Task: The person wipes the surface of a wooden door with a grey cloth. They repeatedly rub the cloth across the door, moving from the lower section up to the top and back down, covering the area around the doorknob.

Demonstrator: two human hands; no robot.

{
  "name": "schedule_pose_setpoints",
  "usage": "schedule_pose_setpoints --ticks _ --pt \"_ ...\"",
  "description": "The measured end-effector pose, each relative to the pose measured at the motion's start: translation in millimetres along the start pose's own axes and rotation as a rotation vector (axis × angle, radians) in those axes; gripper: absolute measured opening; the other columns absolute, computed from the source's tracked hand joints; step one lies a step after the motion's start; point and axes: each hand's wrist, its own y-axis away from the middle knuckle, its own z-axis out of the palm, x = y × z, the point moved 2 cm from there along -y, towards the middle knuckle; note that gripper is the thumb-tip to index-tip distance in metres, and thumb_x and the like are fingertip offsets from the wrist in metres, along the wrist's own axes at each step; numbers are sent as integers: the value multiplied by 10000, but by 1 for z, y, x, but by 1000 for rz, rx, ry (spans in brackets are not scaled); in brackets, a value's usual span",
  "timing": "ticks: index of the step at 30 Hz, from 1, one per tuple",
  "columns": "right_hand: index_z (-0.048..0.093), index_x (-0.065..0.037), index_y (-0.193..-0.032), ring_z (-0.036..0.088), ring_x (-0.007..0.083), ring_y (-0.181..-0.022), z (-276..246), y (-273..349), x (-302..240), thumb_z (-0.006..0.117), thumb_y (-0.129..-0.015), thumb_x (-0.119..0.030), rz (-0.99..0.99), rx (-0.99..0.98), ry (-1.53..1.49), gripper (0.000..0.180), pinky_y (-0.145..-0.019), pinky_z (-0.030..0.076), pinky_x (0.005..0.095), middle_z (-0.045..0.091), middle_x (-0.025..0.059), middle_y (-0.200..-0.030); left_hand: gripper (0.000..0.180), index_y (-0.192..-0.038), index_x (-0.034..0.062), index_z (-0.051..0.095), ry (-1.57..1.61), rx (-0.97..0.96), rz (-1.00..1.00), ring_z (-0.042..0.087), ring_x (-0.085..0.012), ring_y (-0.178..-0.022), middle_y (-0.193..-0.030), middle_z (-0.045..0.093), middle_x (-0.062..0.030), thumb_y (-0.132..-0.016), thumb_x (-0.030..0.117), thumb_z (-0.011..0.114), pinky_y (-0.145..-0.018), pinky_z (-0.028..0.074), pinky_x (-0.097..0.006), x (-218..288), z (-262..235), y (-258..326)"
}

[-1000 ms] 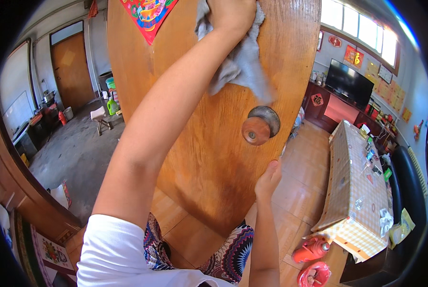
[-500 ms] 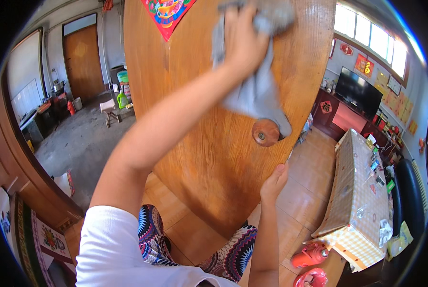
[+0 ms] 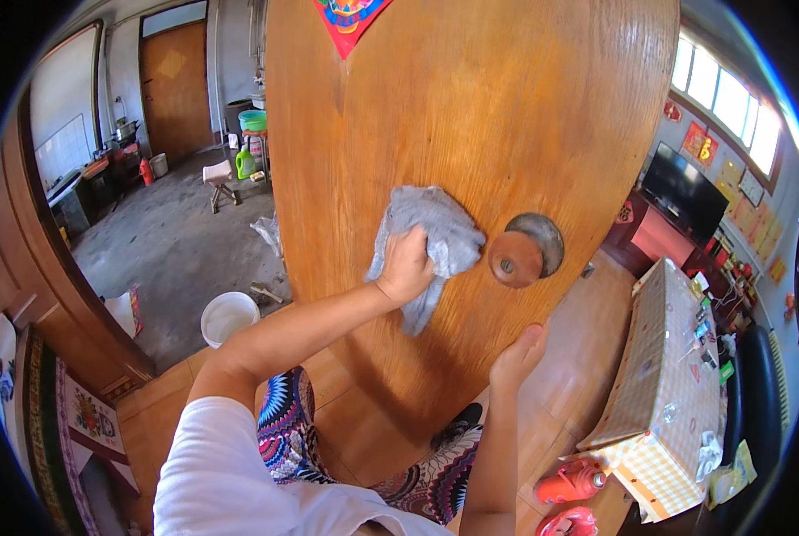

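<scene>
The left hand (image 3: 407, 266) clutches a grey cloth (image 3: 428, 221) against the wooden door (image 3: 435, 125), while the right hand (image 3: 517, 359), its grip unclear, meets the edge, seemingly for steadiness.

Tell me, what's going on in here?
A person is pressing a grey cloth against a wooden door with the left hand, just left of the round knob. The right hand is at the door's edge, lower than the knob. A white bucket stands on the floor, to the left of the door.
</scene>
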Motion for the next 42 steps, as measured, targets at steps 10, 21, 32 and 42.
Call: schedule_pose_setpoints --ticks 10,21,32,42 --pt "463 109 -1394 566 274 -1212 2 24 -33 398 -1001 -724 -5 -79 -78 924 -1052 425 379 592 194 -1310 358 -1122 78 614 -44 502 128 538 -402 -1067 -1079 583 -180 -775 70 701 -879 423 -474 35 -19 -189" --pt "466 132 -1365 557 222 -1019 -8 26 -15 392 -1002 -731 8 -7 20 940 -950 449 354 598 124 -1099 277 -1029 54 651 158 330 -76 638 -453 -948 -962 707 -205 -766 118 715 -842 442 -542 32 -4 -100" --pt "505 100 -1309 575 239 -1014 -3 26 -28 371 -1010 -725 19 2 45 888 -936 458 378 615 140 -1082 352 -1092 62 651 7 169 -106 541 -418 -1123 -1107 615 -186 -748 29 717 -886 400 -486 29 -8 -8" --pt "496 74 -1362 573 239 -1170 -4 23 -14 383 -1016 -708 16 -51 -58 863 -1031 434 367 603 146 -1275 330 -1046 38 642 8 496 19 537 -417 -1066 -1053 590 -201 -732 70 739 -860 414 -502 29 -16 -149"
